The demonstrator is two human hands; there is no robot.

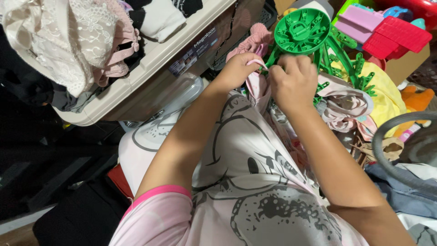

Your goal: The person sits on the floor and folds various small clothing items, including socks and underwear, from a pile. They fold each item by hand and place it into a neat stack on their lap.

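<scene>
Pale pink garment (256, 86) sits dead centre, bunched between both hands, just below the hub of the green plastic peg hanger (302, 31). Left hand (237, 69) is pinched shut on a thin pink edge or strap of it, pulling it up toward the hanger. Right hand (293, 82) is curled closed over the cloth right at one of the green pegs (321, 87); whether the fingertips squeeze the peg itself or only the fabric I cannot tell (knuckles hide it).

Looks like work at a peg. To do that well, my read: keep the left pinch taut so the strap stays flat, press the peg fully open before moving cloth, don't yank, since those arms look thin and would flex.

Around it: more pinkish clothes (343, 107) hang from the hanger's far-side pegs, yellow cloth (387, 98) behind them. Beige storage bin (150, 59) to the left, piled with lace and other laundry (68, 41). Pink and red plastic toy pieces (387, 32) top right, grey curved tube (387, 136) at the right edge.
</scene>
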